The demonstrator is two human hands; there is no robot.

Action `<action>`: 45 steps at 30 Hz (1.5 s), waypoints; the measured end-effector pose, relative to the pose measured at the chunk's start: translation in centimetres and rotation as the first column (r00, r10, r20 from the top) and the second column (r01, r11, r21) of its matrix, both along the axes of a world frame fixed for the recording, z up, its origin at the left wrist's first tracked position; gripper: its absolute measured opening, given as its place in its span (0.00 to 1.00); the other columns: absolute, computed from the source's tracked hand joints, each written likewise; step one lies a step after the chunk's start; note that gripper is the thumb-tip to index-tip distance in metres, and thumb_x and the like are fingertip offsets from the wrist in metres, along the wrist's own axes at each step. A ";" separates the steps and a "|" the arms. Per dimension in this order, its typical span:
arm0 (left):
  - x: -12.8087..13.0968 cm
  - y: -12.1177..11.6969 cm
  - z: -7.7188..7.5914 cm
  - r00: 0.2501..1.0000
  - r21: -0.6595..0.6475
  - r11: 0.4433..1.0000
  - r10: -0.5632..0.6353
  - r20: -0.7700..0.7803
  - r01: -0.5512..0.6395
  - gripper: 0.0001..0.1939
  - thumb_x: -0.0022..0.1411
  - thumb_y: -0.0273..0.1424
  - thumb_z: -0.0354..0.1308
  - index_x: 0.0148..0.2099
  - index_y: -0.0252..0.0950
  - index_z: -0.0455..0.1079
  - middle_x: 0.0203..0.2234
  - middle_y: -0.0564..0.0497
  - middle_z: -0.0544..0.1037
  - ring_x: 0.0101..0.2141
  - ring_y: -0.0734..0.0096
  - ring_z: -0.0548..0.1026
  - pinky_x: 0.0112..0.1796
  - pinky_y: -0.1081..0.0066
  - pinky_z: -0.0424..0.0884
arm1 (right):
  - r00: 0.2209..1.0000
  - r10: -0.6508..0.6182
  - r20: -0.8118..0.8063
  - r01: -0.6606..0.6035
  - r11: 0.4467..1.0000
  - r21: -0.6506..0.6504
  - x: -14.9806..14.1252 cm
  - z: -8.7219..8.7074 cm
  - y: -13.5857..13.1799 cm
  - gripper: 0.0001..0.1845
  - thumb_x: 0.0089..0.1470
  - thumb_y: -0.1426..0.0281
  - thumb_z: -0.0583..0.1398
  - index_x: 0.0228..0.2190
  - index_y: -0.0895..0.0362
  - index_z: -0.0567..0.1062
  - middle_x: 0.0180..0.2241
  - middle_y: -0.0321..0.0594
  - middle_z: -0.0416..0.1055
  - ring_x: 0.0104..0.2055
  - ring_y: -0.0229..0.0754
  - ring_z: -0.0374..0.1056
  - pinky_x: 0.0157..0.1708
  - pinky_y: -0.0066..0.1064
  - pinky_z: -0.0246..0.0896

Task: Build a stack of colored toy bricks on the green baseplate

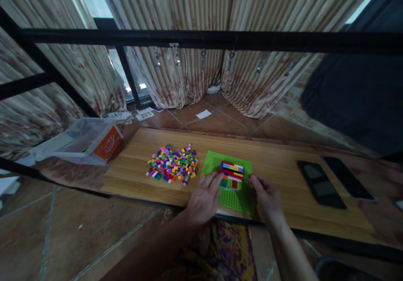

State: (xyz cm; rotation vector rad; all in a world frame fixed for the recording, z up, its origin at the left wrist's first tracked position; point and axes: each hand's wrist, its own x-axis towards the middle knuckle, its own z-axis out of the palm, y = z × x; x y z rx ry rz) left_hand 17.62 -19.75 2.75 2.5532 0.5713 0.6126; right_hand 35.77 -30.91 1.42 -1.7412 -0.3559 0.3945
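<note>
A green studded baseplate (234, 201) lies on the wooden board. On it stands a block of toy bricks (232, 174) in rows of red, yellow, white, blue, black and green. My left hand (204, 195) rests over the plate's left side, fingers stretched forward and fingertips at the left edge of the brick block. At the plate's right edge is my right hand (267, 195), its fingers curled and drawn together; whatever they may hold is hidden. A loose pile of small coloured bricks (173, 163) lies to the left of the plate.
The wooden board (126, 176) carries a black phone (321, 184) on the right, with another dark flat object (348, 178) beside it. A clear plastic bin (85, 140) with an orange label stands left. A black metal rail (201, 36) crosses before the curtains (166, 75).
</note>
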 end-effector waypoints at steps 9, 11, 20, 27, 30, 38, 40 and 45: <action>-8.2 1.1 -2.0 0.971 0.012 0.972 0.234 0.046 -0.235 0.20 0.65 0.26 0.50 0.59 0.38 0.64 0.52 0.45 0.73 0.54 0.62 0.70 0.54 0.57 0.70 | 0.939 0.189 0.287 -0.143 0.974 -0.174 -6.5 1.0 -3.0 0.20 0.53 0.53 0.59 0.37 0.54 0.79 0.39 0.45 0.78 0.42 0.49 0.74 0.41 0.37 0.68; -9.1 1.4 -2.2 0.963 0.005 0.964 0.265 0.047 -0.265 0.18 0.65 0.25 0.50 0.57 0.38 0.65 0.51 0.45 0.73 0.53 0.63 0.71 0.53 0.57 0.71 | 0.895 0.303 0.326 -0.245 0.947 -0.209 -7.7 0.7 -2.3 0.18 0.56 0.54 0.57 0.37 0.53 0.79 0.40 0.45 0.77 0.43 0.48 0.73 0.41 0.37 0.68; -11.1 3.6 -2.2 0.932 0.029 0.935 0.349 0.101 -0.354 0.15 0.63 0.24 0.50 0.50 0.37 0.70 0.46 0.45 0.75 0.48 0.64 0.74 0.49 0.60 0.75 | 0.776 0.427 0.465 -0.243 0.882 -0.404 -5.9 -1.6 -0.5 0.20 0.56 0.54 0.54 0.38 0.53 0.78 0.41 0.46 0.77 0.41 0.51 0.73 0.43 0.44 0.67; -12.9 5.8 -2.2 0.899 0.013 0.908 0.411 0.149 -0.418 0.14 0.63 0.25 0.50 0.49 0.37 0.70 0.44 0.44 0.76 0.46 0.64 0.74 0.48 0.58 0.75 | 0.771 0.401 0.495 -0.154 0.871 -0.466 -4.4 -2.3 -2.1 0.24 0.53 0.47 0.54 0.36 0.51 0.78 0.38 0.46 0.78 0.37 0.54 0.74 0.35 0.43 0.68; -13.4 6.7 -2.3 0.872 -0.008 0.888 0.454 0.181 -0.460 0.13 0.63 0.25 0.51 0.49 0.37 0.70 0.44 0.45 0.76 0.47 0.63 0.74 0.48 0.58 0.74 | 0.741 0.420 0.524 -0.200 0.883 -0.424 -5.8 -1.8 -1.4 0.23 0.55 0.48 0.53 0.35 0.50 0.78 0.38 0.45 0.78 0.38 0.53 0.74 0.38 0.43 0.68; -14.5 9.9 -2.3 0.773 -0.099 0.802 0.595 0.221 -0.589 0.10 0.64 0.27 0.51 0.46 0.37 0.71 0.40 0.47 0.76 0.43 0.67 0.75 0.47 0.63 0.74 | 0.570 0.589 0.573 -0.462 0.807 -0.369 -11.1 1.8 7.1 0.16 0.62 0.62 0.51 0.37 0.53 0.78 0.38 0.43 0.76 0.42 0.46 0.71 0.44 0.38 0.65; -14.7 10.7 -2.3 0.755 -0.100 0.785 0.616 0.223 -0.611 0.09 0.64 0.26 0.51 0.44 0.37 0.71 0.40 0.47 0.76 0.43 0.66 0.75 0.47 0.64 0.73 | 0.497 0.625 0.602 -0.506 0.772 -0.384 -11.8 2.4 10.1 0.16 0.62 0.66 0.51 0.40 0.53 0.78 0.40 0.43 0.76 0.43 0.46 0.70 0.45 0.38 0.64; -14.6 11.6 -2.9 0.767 -0.116 0.798 0.601 0.224 -0.591 0.10 0.64 0.25 0.50 0.44 0.37 0.70 0.41 0.47 0.76 0.43 0.68 0.74 0.47 0.64 0.73 | 0.315 0.737 0.598 -0.538 0.658 -0.528 -12.0 2.2 16.3 0.17 0.60 0.74 0.52 0.41 0.55 0.79 0.41 0.46 0.74 0.45 0.47 0.67 0.47 0.38 0.62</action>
